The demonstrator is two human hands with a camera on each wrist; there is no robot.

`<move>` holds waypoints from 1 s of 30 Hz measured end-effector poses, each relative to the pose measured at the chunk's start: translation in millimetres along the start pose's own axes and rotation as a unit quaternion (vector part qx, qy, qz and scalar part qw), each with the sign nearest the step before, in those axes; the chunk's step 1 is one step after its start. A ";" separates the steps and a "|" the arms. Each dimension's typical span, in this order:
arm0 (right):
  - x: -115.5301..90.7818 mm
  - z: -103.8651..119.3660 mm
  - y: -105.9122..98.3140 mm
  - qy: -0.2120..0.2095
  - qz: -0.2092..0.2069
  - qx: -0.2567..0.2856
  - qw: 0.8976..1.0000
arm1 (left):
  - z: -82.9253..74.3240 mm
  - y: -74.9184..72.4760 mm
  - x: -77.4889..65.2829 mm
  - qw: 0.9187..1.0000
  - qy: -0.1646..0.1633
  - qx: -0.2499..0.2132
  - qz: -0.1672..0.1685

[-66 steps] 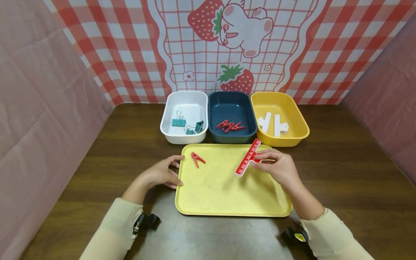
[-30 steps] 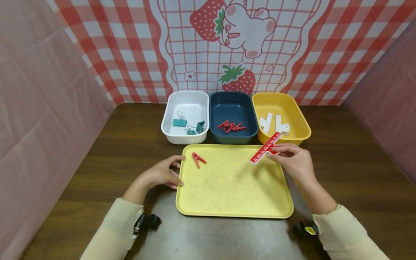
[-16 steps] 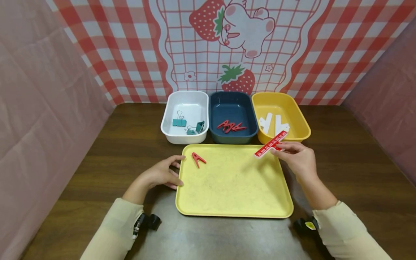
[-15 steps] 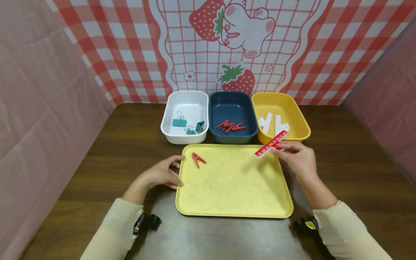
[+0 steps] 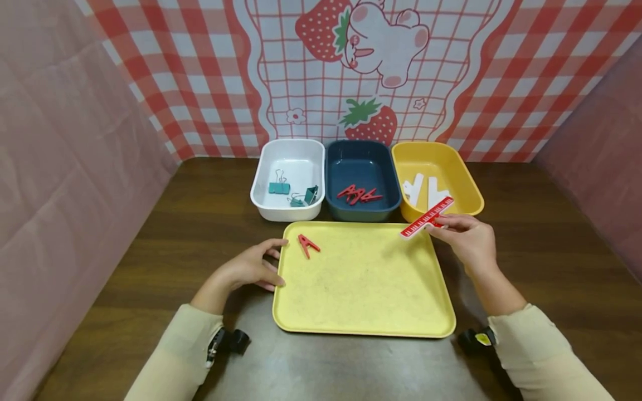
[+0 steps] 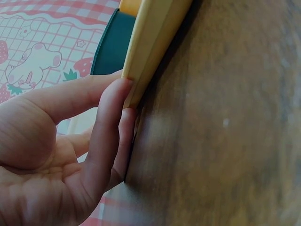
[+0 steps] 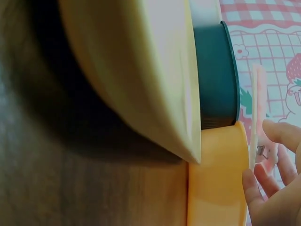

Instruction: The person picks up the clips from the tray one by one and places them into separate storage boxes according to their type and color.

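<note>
My right hand [image 5: 472, 243] pinches a flat red clip [image 5: 427, 218] with a white piano-key print, tilted, above the tray's far right corner and just in front of the yellow bin [image 5: 473, 207]. In the right wrist view the clip [image 7: 258, 101] shows its pale edge and a small metal spring between thumb and fingers. My left hand [image 5: 249, 266] touches the left rim of the yellow tray [image 5: 363, 295], thumb and index fingertip spread apart along it. A small red clothespin [image 5: 308, 245] lies on the tray near that hand.
Behind the tray stand three bins side by side. The white bin [image 5: 262, 208] holds teal binder clips [image 5: 279, 187]. Red clothespins [image 5: 358, 194] lie in the dark blue bin [image 5: 362, 214]. White clips [image 5: 416, 189] lie in the yellow bin. A checked cloth [image 5: 210, 72] hangs behind.
My right hand has carried the red piano-key clip right and away from me, from over the tray toward the yellow bin. The left hand stays at the tray's rim.
</note>
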State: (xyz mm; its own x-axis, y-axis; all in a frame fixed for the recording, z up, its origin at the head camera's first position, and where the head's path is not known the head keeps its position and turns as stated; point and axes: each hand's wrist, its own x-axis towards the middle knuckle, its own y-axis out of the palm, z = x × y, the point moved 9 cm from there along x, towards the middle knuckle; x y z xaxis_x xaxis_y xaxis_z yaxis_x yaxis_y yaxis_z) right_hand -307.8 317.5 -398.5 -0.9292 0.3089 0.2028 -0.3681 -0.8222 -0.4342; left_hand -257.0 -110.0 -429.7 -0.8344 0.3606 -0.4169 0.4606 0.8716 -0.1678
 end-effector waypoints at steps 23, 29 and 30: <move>-12.7 50.5 -7.3 0.058 0.005 0.008 0.998 | 1.7 -0.8 0.3 1.000 -0.024 0.008 -0.012; -9.4 53.6 -11.9 0.061 -0.038 0.026 0.997 | 2.7 -1.1 0.9 1.000 -0.025 0.009 -0.010; -8.2 54.0 -12.4 0.062 -0.041 0.027 0.997 | 2.8 -1.2 0.8 1.000 -0.026 0.009 -0.010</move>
State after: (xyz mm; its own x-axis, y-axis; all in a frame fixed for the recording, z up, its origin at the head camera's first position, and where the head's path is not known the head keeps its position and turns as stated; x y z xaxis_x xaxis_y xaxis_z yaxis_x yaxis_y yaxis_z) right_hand -293.9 299.3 -347.4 -0.8943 0.4302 0.1234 -0.4436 -0.8156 -0.3714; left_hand -257.4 -111.7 -432.4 -0.8273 0.3247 -0.4584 0.4490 0.8726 -0.1922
